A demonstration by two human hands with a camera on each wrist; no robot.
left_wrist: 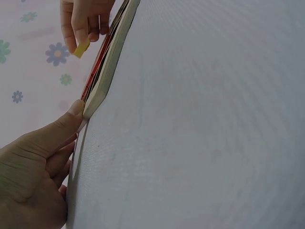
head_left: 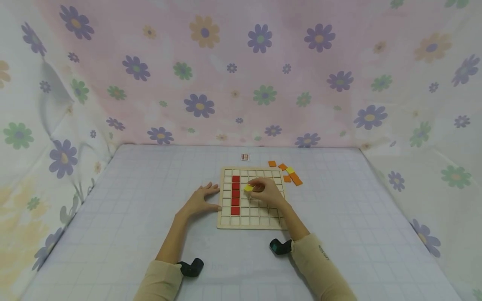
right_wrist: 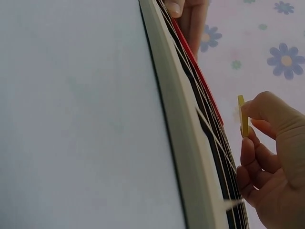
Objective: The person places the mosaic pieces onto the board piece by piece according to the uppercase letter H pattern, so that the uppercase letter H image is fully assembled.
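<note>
Five square red tiles (head_left: 235, 193) sit laid mid-frame, your right hand (head_left: 266, 193) pinches a square yellow tile (head_left: 248, 188), left hand (head_left: 200, 201) uncurled, square orange tiles (head_left: 272, 164) apparently unplaced.

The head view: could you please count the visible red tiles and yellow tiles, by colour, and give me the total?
Red tiles: 5, all in one column on the grid board
Yellow tiles: 2, one pinched by the right hand, one loose on the table
Total: 7
</note>
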